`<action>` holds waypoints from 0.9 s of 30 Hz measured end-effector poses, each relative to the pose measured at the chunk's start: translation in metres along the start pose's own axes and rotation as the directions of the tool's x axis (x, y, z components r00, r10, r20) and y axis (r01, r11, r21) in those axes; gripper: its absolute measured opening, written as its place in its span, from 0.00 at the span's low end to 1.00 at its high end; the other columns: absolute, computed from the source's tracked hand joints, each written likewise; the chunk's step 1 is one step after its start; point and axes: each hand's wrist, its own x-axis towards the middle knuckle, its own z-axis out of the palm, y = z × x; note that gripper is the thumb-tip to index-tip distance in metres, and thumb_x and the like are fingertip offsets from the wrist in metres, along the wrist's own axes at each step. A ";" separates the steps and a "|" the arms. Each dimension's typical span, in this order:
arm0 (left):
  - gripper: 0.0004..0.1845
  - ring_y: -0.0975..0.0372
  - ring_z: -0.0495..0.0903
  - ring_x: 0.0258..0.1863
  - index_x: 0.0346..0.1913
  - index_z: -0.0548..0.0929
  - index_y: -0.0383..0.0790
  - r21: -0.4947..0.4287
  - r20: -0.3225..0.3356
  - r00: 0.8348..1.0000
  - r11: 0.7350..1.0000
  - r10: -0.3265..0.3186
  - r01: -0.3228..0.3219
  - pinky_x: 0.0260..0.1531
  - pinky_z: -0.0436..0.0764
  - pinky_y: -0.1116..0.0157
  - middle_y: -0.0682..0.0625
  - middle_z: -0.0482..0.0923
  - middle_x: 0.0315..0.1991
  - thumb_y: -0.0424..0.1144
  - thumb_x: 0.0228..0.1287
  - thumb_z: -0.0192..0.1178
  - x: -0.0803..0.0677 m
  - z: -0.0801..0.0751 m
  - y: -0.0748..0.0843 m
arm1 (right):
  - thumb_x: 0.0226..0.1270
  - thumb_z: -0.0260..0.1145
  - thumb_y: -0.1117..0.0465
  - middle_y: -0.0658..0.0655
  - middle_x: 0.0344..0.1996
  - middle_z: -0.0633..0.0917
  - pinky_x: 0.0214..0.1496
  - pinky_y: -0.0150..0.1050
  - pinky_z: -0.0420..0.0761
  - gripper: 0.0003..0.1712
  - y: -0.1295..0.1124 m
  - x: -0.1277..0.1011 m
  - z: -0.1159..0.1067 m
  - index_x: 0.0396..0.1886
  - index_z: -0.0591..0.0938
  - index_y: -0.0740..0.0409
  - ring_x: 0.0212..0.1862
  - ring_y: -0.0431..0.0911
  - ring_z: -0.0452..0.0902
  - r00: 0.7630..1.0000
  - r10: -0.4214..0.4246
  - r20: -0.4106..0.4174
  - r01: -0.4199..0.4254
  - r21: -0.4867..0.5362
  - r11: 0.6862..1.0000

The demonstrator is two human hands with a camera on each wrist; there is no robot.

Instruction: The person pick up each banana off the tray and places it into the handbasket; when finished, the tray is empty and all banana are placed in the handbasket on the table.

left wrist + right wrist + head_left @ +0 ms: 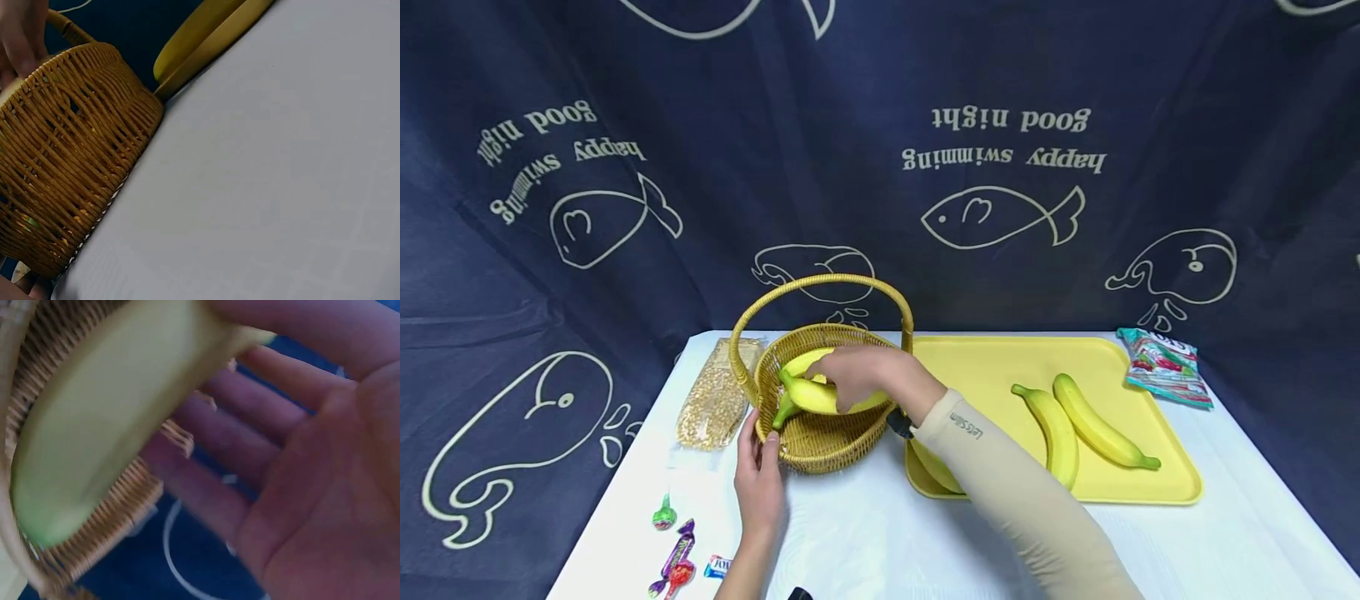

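Clearly the right hand (857, 375), fingers curled around it, holds a banana (820, 397) low inside the wicker basket (820, 442) while the left hand (760, 483) rests flat-fingered on its wall at eight o'clock; the fruit looks light, smooth, easily bruised, best cradled mid-length.

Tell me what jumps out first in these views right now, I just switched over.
The wicker basket at the table's middle stands out: the right hand reaches into it over a banana, with a second banana behind, while the left hand steadies its near wall. To its right, two more bananas lie side by side on a yellow tray.
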 end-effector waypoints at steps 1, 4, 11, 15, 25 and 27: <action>0.26 0.60 0.61 0.68 0.74 0.60 0.52 -0.003 -0.003 1.000 1.000 -0.001 0.001 0.61 0.63 0.75 0.53 0.59 0.71 0.43 0.75 0.48 0.000 0.000 -0.001 | 0.50 0.70 0.69 0.46 0.40 0.80 0.35 0.34 0.73 0.39 -0.002 0.007 0.004 0.65 0.75 0.45 0.36 0.42 0.71 0.999 0.017 0.038 -0.016 -0.012 1.000; 0.26 0.60 0.62 0.67 0.73 0.61 0.52 -0.016 -0.005 1.000 1.000 -0.001 0.001 0.58 0.64 0.79 0.52 0.60 0.71 0.42 0.75 0.48 0.001 -0.001 -0.002 | 0.46 0.69 0.73 0.45 0.47 0.79 0.37 0.33 0.74 0.39 -0.008 0.022 0.017 0.62 0.78 0.44 0.40 0.41 0.71 0.989 0.071 0.132 -0.063 -0.065 0.996; 0.26 0.60 0.63 0.67 0.73 0.61 0.53 -0.050 0.009 1.000 0.999 -0.003 0.004 0.56 0.65 0.80 0.52 0.61 0.70 0.41 0.75 0.48 0.003 -0.001 -0.004 | 0.44 0.69 0.72 0.47 0.37 0.81 0.35 0.33 0.76 0.26 -0.013 0.042 0.034 0.44 0.85 0.46 0.36 0.41 0.72 0.988 0.100 0.117 -0.089 -0.092 0.992; 0.26 0.61 0.62 0.67 0.73 0.61 0.53 -0.019 0.005 1.000 1.000 -0.003 0.003 0.58 0.64 0.78 0.53 0.60 0.70 0.43 0.76 0.48 0.002 -0.001 -0.001 | 0.45 0.72 0.70 0.47 0.35 0.80 0.38 0.33 0.76 0.27 -0.012 0.049 0.037 0.48 0.84 0.47 0.36 0.41 0.73 0.992 0.095 0.083 -0.090 -0.051 0.995; 0.26 0.62 0.62 0.67 0.72 0.61 0.59 -0.008 -0.004 1.000 1.000 0.028 -0.028 0.59 0.63 0.78 0.54 0.61 0.70 0.44 0.75 0.49 0.012 -0.001 -0.023 | 0.50 0.72 0.69 0.47 0.46 0.81 0.46 0.32 0.75 0.29 -0.007 0.051 0.039 0.54 0.83 0.46 0.42 0.39 0.73 0.991 0.091 0.103 -0.087 -0.041 0.995; 0.25 0.63 0.62 0.67 0.71 0.62 0.63 -0.014 -0.012 0.999 0.999 0.030 -0.030 0.59 0.63 0.78 0.57 0.61 0.70 0.45 0.75 0.49 0.015 -0.002 -0.032 | 0.51 0.69 0.70 0.47 0.34 0.81 0.34 0.32 0.73 0.18 -0.007 0.053 0.039 0.41 0.86 0.48 0.33 0.40 0.70 0.995 0.083 0.054 -0.079 -0.086 0.993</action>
